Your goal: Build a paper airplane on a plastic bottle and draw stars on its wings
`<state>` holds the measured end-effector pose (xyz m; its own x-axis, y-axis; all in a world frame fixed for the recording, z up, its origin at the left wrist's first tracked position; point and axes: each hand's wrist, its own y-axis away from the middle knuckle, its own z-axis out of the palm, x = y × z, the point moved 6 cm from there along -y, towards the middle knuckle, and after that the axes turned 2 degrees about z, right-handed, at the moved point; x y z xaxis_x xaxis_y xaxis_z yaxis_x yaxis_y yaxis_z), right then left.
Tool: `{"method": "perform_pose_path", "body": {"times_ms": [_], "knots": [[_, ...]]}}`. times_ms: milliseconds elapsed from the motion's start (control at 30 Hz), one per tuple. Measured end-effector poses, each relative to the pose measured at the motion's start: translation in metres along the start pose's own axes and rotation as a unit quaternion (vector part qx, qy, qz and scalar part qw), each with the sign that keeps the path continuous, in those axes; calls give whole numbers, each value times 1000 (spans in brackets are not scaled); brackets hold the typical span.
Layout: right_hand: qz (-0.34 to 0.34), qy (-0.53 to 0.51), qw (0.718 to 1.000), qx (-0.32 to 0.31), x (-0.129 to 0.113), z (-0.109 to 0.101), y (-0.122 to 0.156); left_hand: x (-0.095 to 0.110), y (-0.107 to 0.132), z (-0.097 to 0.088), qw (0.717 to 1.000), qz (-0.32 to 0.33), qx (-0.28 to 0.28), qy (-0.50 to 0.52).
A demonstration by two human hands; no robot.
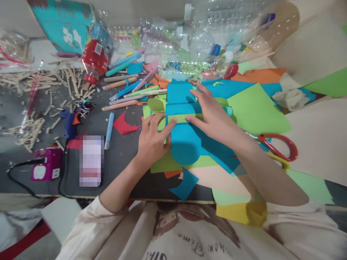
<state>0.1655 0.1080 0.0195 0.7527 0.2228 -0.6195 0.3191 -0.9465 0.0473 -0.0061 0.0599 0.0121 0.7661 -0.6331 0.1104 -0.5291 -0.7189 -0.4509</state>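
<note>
A blue paper cutout with a rounded lower end lies in front of me on green sheets. Across it runs a narrow yellow-green paper strip. My left hand rests at the left end of the strip, thumb tip on it and fingers bent but apart. From the right, my right hand reaches over the blue paper with fingers spread, its thumb touching the strip. Neither hand grasps anything. Part of the blue paper is hidden under my right hand. Red-handled scissors lie under my right forearm, blades mostly hidden.
Several markers lie behind my left hand. Clear plastic bottles crowd the back. A phone, a purple box and a glue gun sit left, near scattered wooden sticks. Green paper covers the right side.
</note>
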Motion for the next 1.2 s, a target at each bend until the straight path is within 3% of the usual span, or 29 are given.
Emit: {"method": "perform_pose_path", "body": {"times_ms": [333, 600, 800, 1000, 1200], "knots": [[-11, -86, 995, -52, 19, -8, -8, -6, 1, -3, 998, 4, 67, 10], [37, -84, 996, -8, 11, -1, -6, -4, 2, 12, 1000, -24, -1, -2], [35, -60, 998, 2, 10, 1, -5, 1, 2, 13, 999, -22, 8, -25], [9, -97, 995, -31, 25, -5, -12, -2, 1, 7, 1000, -22, 12, 14], [31, -98, 993, -66, 22, -16, -12, -6, 1, 2, 999, -6, 34, 20]]}}
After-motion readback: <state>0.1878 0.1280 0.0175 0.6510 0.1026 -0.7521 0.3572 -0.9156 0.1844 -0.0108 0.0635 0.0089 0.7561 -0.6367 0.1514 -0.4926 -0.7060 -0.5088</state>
